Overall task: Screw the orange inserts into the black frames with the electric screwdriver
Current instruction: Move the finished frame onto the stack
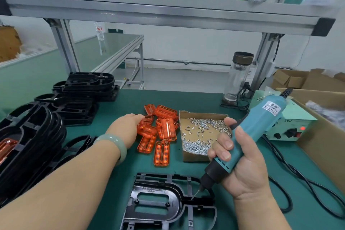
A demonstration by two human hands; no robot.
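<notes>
A black frame (pixel 155 201) lies flat on the green mat at the near edge, with no insert in it. My right hand (pixel 240 166) grips the teal electric screwdriver (pixel 257 130); its bit tip hovers over the frame's right side. My left hand (pixel 126 127) reaches forward, and its fingers rest on the left side of a pile of orange inserts (pixel 160 130) in the middle of the mat. Whether the fingers hold one of them is hidden by the hand.
A cardboard tray of small silver screws (pixel 201 132) sits right of the inserts. Stacks of black frames (pixel 56 110) fill the left side. The screwdriver's power box (pixel 287 127), its cable, a glass bottle (pixel 239 74) and cardboard boxes stand at the right.
</notes>
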